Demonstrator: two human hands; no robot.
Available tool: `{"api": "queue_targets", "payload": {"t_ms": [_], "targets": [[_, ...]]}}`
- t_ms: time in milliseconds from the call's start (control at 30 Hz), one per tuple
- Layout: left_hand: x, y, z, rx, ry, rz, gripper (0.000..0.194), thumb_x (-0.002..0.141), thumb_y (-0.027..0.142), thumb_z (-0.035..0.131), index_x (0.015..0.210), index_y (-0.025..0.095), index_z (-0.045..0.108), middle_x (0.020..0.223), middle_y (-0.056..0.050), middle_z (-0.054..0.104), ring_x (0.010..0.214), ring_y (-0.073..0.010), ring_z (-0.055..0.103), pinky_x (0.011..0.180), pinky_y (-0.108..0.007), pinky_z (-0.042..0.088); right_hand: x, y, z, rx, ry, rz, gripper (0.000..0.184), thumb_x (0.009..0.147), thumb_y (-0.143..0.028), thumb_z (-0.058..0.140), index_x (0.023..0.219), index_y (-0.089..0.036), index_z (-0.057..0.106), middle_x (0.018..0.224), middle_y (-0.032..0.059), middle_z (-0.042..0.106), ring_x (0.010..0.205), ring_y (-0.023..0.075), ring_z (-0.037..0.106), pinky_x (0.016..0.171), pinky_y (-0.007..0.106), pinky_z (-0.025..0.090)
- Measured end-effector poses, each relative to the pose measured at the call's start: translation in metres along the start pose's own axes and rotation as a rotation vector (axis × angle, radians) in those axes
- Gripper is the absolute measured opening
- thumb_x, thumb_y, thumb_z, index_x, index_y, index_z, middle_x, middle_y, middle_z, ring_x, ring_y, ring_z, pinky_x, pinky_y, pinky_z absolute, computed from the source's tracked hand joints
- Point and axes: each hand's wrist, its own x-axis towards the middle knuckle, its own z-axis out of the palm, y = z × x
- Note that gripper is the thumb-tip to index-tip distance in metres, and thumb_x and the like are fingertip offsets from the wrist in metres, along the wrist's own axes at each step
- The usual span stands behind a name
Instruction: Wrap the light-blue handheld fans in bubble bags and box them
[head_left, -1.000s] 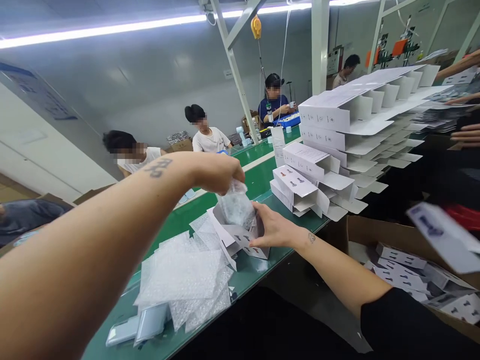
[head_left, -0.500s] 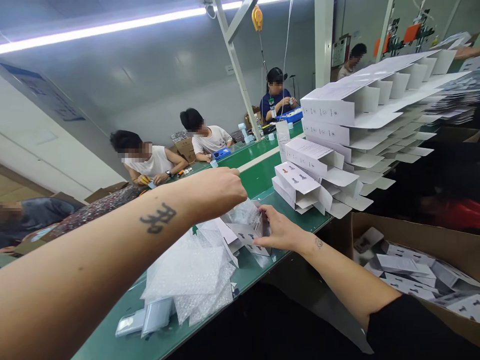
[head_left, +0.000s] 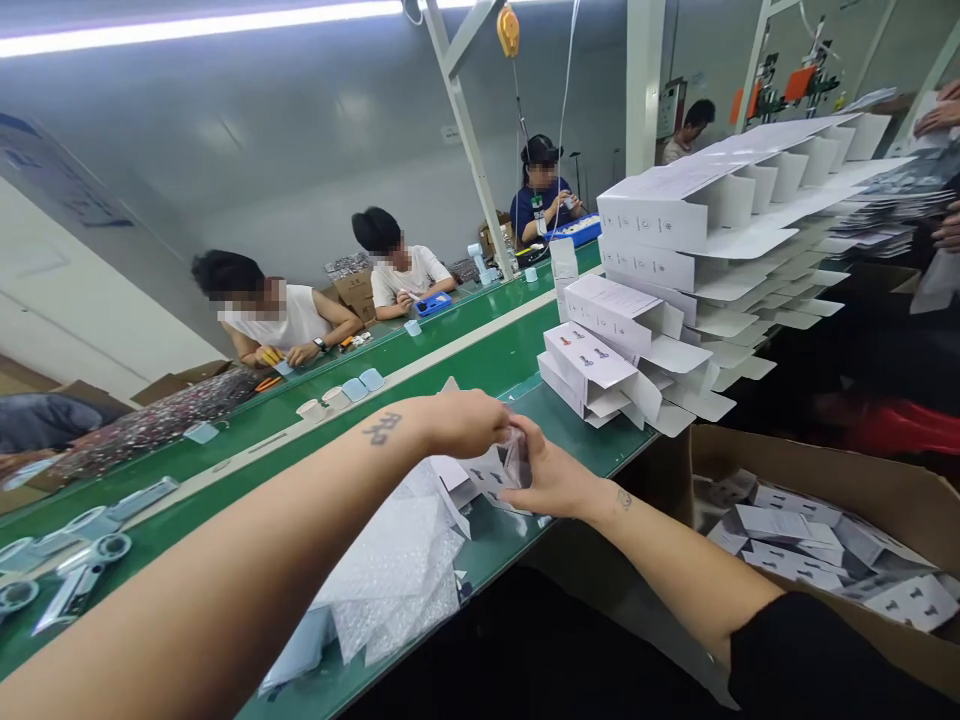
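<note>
My left hand [head_left: 469, 422] and my right hand [head_left: 547, 470] meet over a small white printed carton [head_left: 491, 475] lying on the green table edge [head_left: 525, 530]. The left fingers are curled down onto the carton's open end, where a bit of clear bubble wrap shows. The right hand grips the carton's right side, thumb on top. Beside the carton to the left lies a pile of bubble-wrap bags [head_left: 397, 575].
Stacks of open white cartons [head_left: 675, 260] rise at the right. A cardboard box [head_left: 862, 500] with several packed cartons sits at lower right. Three people sit across the green conveyor [head_left: 420, 370]. Grey metal parts [head_left: 67, 560] lie at far left.
My left hand came down from above the carton, pushing the bubble-wrapped item into it, and now rests at the carton's mouth. The view shifted slightly.
</note>
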Motion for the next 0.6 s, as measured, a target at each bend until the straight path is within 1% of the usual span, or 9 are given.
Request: {"api": "queue_targets", "payload": {"t_ms": [67, 100, 200, 233, 267, 367, 433, 533, 600], "targets": [[-0.016, -0.003, -0.004, -0.102, 0.09, 0.038, 0.032, 0.09, 0.032, 0.041, 0.108, 0.025, 0.067, 0.09, -0.004, 0.07, 0.07, -0.0156, 0.061, 0.062, -0.023, 0.042, 0.007, -0.006, -0.006, -0.051, 0.052, 0.065, 0.094, 0.066, -0.034, 0.073, 0.138, -0.03, 0.013, 0.132, 0.0121, 0.047, 0.108, 0.0293, 0.058, 0.085, 0.043, 0.048], [-0.027, -0.005, -0.004, -0.144, 0.22, 0.054, 0.034, 0.09, 0.036, 0.041, 0.114, 0.027, 0.065, 0.091, -0.003, 0.071, 0.071, -0.0157, 0.062, 0.063, -0.023, 0.043, 0.013, -0.01, -0.011, -0.079, 0.097, 0.093, 0.094, 0.065, -0.036, 0.074, 0.138, -0.029, 0.015, 0.13, 0.0121, 0.049, 0.107, 0.0307, 0.058, 0.084, 0.044, 0.048], [-0.062, -0.015, 0.01, -0.221, 0.858, 0.011, 0.035, 0.088, 0.043, 0.046, 0.11, 0.026, 0.067, 0.088, -0.003, 0.071, 0.071, -0.0165, 0.064, 0.064, -0.023, 0.045, 0.053, -0.023, -0.03, -0.132, 0.269, 0.171, 0.095, 0.066, -0.042, 0.073, 0.139, -0.027, 0.013, 0.124, 0.0135, 0.052, 0.103, 0.0333, 0.059, 0.082, 0.044, 0.048], [-0.072, -0.02, 0.022, -0.248, 1.034, -0.037, 0.033, 0.087, 0.044, 0.049, 0.103, 0.024, 0.069, 0.086, -0.003, 0.072, 0.07, -0.0165, 0.064, 0.064, -0.023, 0.046, 0.073, -0.025, -0.034, -0.146, 0.33, 0.196, 0.097, 0.067, -0.042, 0.072, 0.14, -0.026, 0.011, 0.124, 0.0146, 0.052, 0.104, 0.0341, 0.059, 0.082, 0.044, 0.047], [-0.079, -0.026, 0.038, -0.279, 1.146, -0.093, 0.03, 0.085, 0.044, 0.051, 0.095, 0.024, 0.071, 0.082, -0.002, 0.072, 0.067, -0.0162, 0.064, 0.063, -0.022, 0.046, 0.096, -0.026, -0.037, -0.165, 0.384, 0.214, 0.098, 0.068, -0.042, 0.072, 0.14, -0.025, 0.008, 0.126, 0.016, 0.05, 0.107, 0.0347, 0.057, 0.084, 0.044, 0.047], [-0.097, -0.048, 0.108, -0.399, 1.19, -0.341, 0.021, 0.081, 0.042, 0.059, 0.079, 0.024, 0.071, 0.074, 0.0, 0.072, 0.063, -0.0161, 0.065, 0.063, -0.023, 0.049, 0.174, -0.017, -0.031, -0.238, 0.507, 0.207, 0.099, 0.068, -0.035, 0.073, 0.139, -0.019, 0.007, 0.135, 0.0203, 0.041, 0.119, 0.0331, 0.049, 0.093, 0.042, 0.042], [-0.118, -0.062, 0.163, -0.483, 1.261, -0.646, 0.021, 0.077, 0.045, 0.063, 0.079, 0.026, 0.071, 0.077, 0.0, 0.073, 0.068, -0.019, 0.067, 0.069, -0.027, 0.052, 0.222, -0.002, -0.018, -0.257, 0.535, 0.18, 0.096, 0.067, -0.029, 0.074, 0.137, -0.014, 0.01, 0.135, 0.0217, 0.039, 0.121, 0.0298, 0.047, 0.098, 0.039, 0.038], [-0.17, -0.07, 0.241, -0.658, 1.368, -1.198, 0.028, 0.073, 0.056, 0.061, 0.082, 0.031, 0.07, 0.079, 0.002, 0.073, 0.076, -0.0254, 0.068, 0.072, -0.036, 0.056, 0.274, 0.029, 0.005, -0.273, 0.538, 0.198, 0.094, 0.065, -0.024, 0.076, 0.135, -0.009, 0.014, 0.132, 0.023, 0.04, 0.121, 0.0285, 0.046, 0.099, 0.036, 0.034], [-0.205, -0.066, 0.28, -0.793, 1.306, -1.374, 0.03, 0.073, 0.058, 0.058, 0.081, 0.032, 0.07, 0.081, 0.001, 0.074, 0.082, -0.0285, 0.068, 0.074, -0.04, 0.056, 0.296, 0.052, 0.018, -0.298, 0.547, 0.229, 0.091, 0.067, -0.024, 0.075, 0.135, -0.007, 0.017, 0.129, 0.0257, 0.04, 0.124, 0.0289, 0.043, 0.098, 0.035, 0.032]]}}
